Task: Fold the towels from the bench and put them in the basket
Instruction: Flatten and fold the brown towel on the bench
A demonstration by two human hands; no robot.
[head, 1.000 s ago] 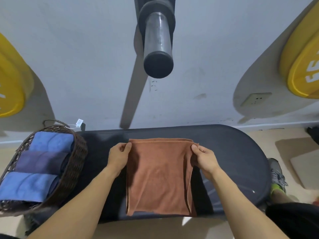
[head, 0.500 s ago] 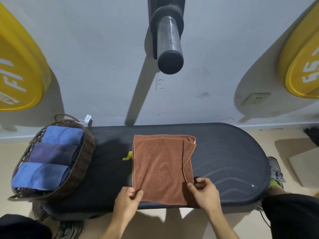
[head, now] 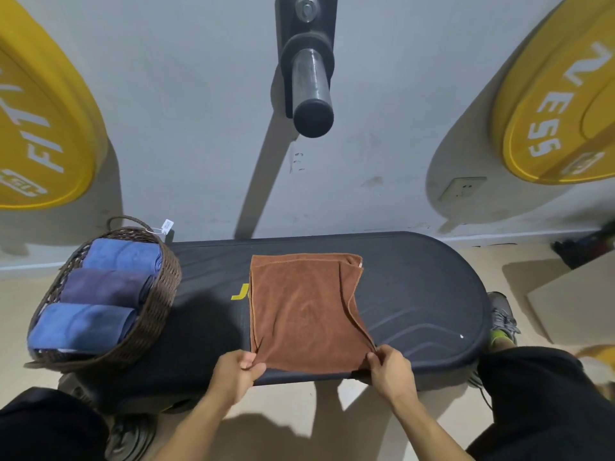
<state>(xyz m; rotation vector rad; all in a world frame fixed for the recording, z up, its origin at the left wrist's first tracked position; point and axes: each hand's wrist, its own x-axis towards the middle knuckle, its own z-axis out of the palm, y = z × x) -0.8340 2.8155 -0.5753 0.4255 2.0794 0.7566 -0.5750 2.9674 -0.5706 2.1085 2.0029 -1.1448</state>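
Pinching the brown towel's (head: 304, 311) near corners, left hand (head: 238, 371) and right hand (head: 391, 369) hold it on the bench (head: 416, 294).

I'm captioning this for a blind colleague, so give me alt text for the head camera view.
Seen from above, a left hand and right hand pinch the near corners of a brown towel lying on a dark bench. A wicker basket at the bench's left end holds three rolled blue and purple towels.
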